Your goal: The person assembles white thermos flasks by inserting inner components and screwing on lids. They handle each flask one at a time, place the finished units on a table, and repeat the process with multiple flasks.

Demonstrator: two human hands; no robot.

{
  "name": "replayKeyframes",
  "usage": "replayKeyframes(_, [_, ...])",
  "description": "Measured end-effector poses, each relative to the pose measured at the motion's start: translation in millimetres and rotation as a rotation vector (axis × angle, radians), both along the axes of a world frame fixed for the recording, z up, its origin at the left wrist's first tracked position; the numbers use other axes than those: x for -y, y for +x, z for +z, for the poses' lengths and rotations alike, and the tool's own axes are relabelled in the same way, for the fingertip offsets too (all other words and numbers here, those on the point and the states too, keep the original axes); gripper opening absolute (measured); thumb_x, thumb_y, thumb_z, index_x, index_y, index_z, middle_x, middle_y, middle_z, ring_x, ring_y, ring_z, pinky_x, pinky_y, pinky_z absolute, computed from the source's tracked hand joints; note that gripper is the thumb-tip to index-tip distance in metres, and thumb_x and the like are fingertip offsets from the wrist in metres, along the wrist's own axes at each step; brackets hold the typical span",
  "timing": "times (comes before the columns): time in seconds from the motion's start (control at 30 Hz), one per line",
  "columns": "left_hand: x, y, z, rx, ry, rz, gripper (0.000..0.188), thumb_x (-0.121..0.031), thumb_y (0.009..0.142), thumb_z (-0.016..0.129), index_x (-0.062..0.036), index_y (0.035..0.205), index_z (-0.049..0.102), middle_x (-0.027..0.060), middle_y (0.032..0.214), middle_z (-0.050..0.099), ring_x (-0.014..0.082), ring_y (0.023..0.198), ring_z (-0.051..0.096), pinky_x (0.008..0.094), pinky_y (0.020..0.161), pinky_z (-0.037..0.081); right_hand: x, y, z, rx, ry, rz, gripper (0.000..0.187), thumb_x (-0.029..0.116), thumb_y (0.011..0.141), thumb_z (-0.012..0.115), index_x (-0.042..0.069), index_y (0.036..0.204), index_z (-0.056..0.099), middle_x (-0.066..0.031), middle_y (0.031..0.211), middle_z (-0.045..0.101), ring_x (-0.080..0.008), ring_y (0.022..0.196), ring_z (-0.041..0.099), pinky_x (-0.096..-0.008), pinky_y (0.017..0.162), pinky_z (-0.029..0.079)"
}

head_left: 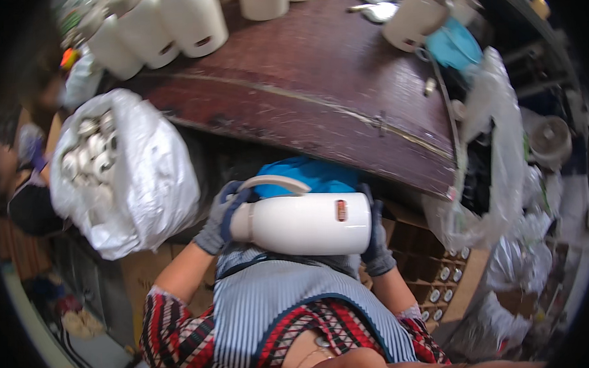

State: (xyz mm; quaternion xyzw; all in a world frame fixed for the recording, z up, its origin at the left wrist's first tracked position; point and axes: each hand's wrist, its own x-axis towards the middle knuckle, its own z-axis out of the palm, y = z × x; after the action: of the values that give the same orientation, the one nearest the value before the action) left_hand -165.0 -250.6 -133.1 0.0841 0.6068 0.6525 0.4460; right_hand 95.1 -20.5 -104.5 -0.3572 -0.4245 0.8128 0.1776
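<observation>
A white vacuum jug (309, 226) lies sideways across my lap, its curved beige handle (274, 181) facing the table and a small brown label near its base. My left hand (222, 217), in a grey and dark blue glove, is closed round the jug's neck and lid end. Against the flat base presses my right hand (378, 243), gloved the same way; its fingers are partly hidden behind the jug. Between them the jug is held level. Just beyond it shows a bright blue cloth (327, 173).
Ahead is a worn dark red table (289, 72). Several similar jugs (192, 24) stand along its far left, another jug (412, 21) at far right. A white sack (156, 170) of small pale parts sits left. A divided cardboard box (436, 270) and a hanging plastic bag (488, 110) are right.
</observation>
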Motion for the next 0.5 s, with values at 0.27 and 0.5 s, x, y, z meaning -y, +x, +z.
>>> replayKeyframes(0.27, [3,-21,-57,0.654,0.491,0.132,0.037,-0.032,0.102,0.065,-0.0066,0.128,0.066,0.0100,0.118,0.072,0.0253,0.109,0.068,0.0437,0.104,0.052,-24,-11,130,-0.218,0.827,0.323,0.057,0.026,0.097,0.058,-0.001,0.147,0.055,-0.0203,0.158,0.044,-0.0313,0.148,0.040,-0.0441,0.123,0.027])
replayKeyframes(0.5, [-9,-9,-89,0.638,0.395,-0.048,0.060,-0.055,0.104,0.050,-0.0104,0.145,0.050,0.0127,0.139,0.060,0.0268,0.126,0.059,0.0422,0.111,0.046,-142,-65,62,0.680,1.569,0.005,0.017,0.024,0.092,0.072,0.013,0.104,0.070,-0.0098,0.101,0.069,-0.0338,0.094,0.067,-0.0441,0.079,0.054])
